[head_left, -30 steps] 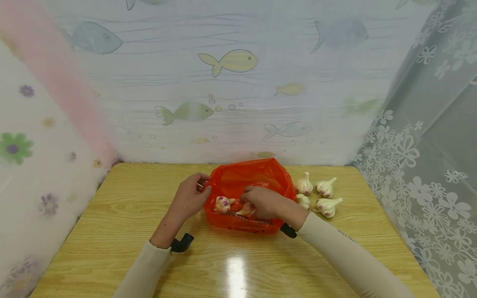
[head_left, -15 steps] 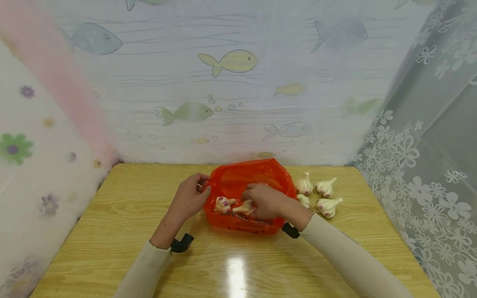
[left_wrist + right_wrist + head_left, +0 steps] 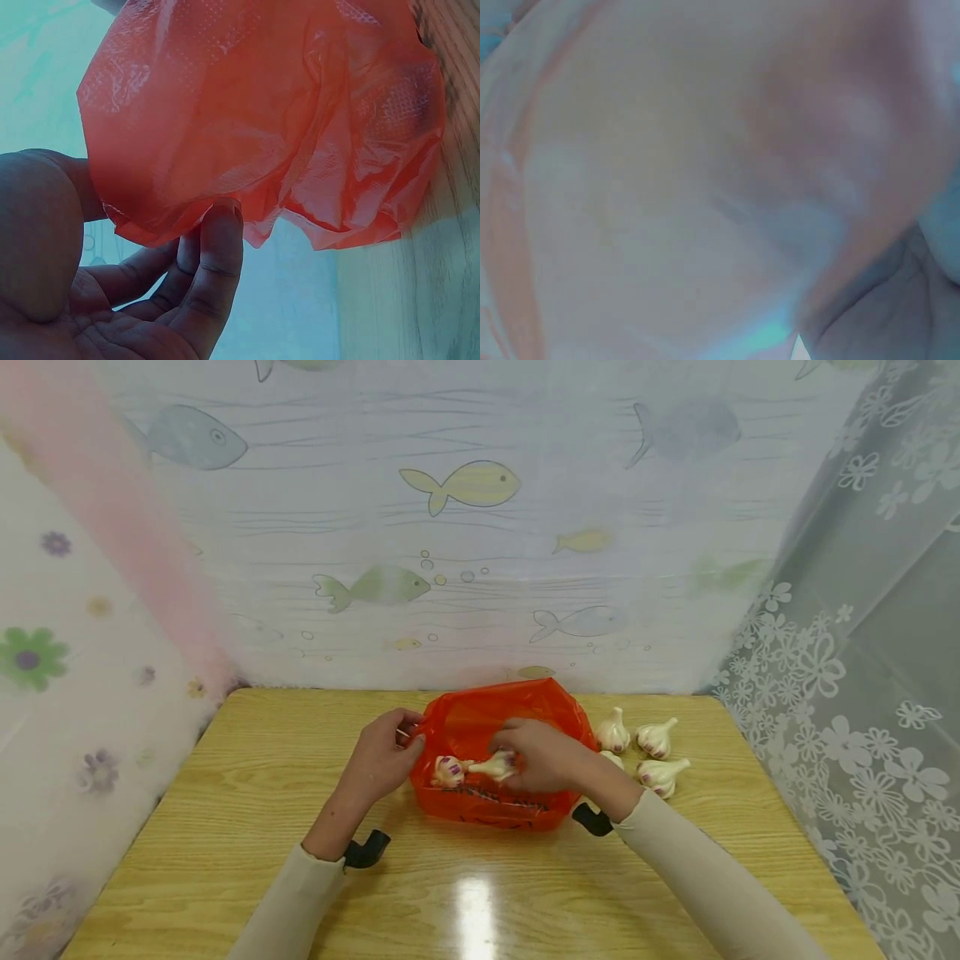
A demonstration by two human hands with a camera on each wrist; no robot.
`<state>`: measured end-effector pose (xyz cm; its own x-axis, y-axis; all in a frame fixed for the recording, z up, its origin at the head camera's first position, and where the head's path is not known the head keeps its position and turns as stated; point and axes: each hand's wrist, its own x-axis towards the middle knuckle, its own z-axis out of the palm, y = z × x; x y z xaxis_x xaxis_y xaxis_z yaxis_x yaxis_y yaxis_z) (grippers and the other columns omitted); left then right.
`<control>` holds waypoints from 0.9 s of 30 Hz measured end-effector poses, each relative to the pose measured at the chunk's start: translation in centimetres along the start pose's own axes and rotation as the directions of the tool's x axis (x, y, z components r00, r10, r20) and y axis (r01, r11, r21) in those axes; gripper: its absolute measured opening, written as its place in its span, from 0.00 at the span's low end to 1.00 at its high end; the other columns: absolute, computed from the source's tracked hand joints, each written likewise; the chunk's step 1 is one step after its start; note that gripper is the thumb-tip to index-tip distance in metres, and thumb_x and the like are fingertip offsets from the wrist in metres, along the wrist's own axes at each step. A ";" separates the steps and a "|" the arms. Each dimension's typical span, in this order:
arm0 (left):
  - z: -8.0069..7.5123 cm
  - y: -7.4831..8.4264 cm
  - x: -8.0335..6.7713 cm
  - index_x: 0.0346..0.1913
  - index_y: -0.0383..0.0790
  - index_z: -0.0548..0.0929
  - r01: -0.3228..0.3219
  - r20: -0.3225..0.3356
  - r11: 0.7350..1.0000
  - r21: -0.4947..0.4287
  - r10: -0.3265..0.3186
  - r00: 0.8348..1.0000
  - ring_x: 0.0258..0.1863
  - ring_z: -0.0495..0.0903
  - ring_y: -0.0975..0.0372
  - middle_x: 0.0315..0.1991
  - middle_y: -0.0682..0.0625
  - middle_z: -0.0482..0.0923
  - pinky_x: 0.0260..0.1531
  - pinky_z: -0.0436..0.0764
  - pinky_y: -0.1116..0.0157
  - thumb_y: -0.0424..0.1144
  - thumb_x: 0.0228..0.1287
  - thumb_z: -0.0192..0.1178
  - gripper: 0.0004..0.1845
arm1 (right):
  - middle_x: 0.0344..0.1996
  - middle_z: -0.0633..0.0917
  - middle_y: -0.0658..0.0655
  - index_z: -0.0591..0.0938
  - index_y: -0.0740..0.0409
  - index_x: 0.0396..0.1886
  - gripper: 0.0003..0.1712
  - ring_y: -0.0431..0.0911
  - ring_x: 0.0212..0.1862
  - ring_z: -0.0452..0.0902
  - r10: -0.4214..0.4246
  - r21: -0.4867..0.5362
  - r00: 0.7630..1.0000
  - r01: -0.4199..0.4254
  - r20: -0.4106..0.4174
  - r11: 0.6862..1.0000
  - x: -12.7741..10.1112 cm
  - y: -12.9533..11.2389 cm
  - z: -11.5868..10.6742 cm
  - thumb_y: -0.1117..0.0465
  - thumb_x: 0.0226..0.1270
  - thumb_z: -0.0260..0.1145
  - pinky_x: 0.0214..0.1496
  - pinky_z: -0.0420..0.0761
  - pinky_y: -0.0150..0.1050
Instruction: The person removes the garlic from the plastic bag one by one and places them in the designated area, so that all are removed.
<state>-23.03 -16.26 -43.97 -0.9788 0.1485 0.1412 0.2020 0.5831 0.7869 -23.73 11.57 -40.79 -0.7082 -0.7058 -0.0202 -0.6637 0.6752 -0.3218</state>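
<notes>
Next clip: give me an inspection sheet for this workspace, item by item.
Surface: wooden table, glossy, with a light glare near the front edge.
Job's things: red plastic bag open; garlic bulb lying inside; second bulb at the right hand.
Clutter: four loose garlic bulbs right of the bag.
Grippers: left hand pinches the bag's rim; right hand inside the bag, holding the second bulb.
Cables: nothing seen.
Surroundings: fish-print curtain behind, floral curtains at the sides.
</notes>
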 end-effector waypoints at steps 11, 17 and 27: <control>0.0 0.0 0.1 0.60 0.36 0.82 0.001 0.001 1.000 0.007 -0.001 1.000 0.43 0.82 0.54 0.50 0.43 0.84 0.47 0.89 0.56 0.36 0.73 0.63 0.16 | 0.51 0.82 0.52 0.86 0.55 0.57 0.22 0.49 0.45 0.78 0.015 0.063 0.998 -0.011 -0.057 0.998 -0.8 -0.2 -1.4 0.56 0.65 0.77 0.48 0.80 0.42; -0.1 0.1 0.0 0.60 0.36 0.82 0.005 0.004 1.000 0.005 -0.005 1.000 0.43 0.82 0.54 0.50 0.43 0.84 0.47 0.89 0.56 0.36 0.73 0.63 0.17 | 0.50 0.83 0.50 0.86 0.54 0.58 0.23 0.46 0.45 0.76 0.046 0.076 0.995 -0.039 -0.084 0.996 -1.3 -0.1 -1.7 0.54 0.66 0.78 0.49 0.80 0.42; 0.0 0.1 0.0 0.61 0.36 0.82 0.010 0.004 1.000 -0.006 -0.010 1.000 0.43 0.82 0.54 0.50 0.43 0.84 0.47 0.89 0.55 0.35 0.73 0.63 0.17 | 0.45 0.83 0.49 0.87 0.56 0.56 0.23 0.47 0.45 0.77 0.026 0.105 0.982 -0.006 -0.185 0.994 -2.3 -0.2 -2.5 0.55 0.63 0.79 0.48 0.80 0.43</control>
<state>-23.00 -16.22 -43.90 -0.9806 0.1461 0.1309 0.1921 0.5796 0.7920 -22.57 13.57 -38.30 -0.7573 -0.6363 0.1470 -0.6303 0.6534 -0.4192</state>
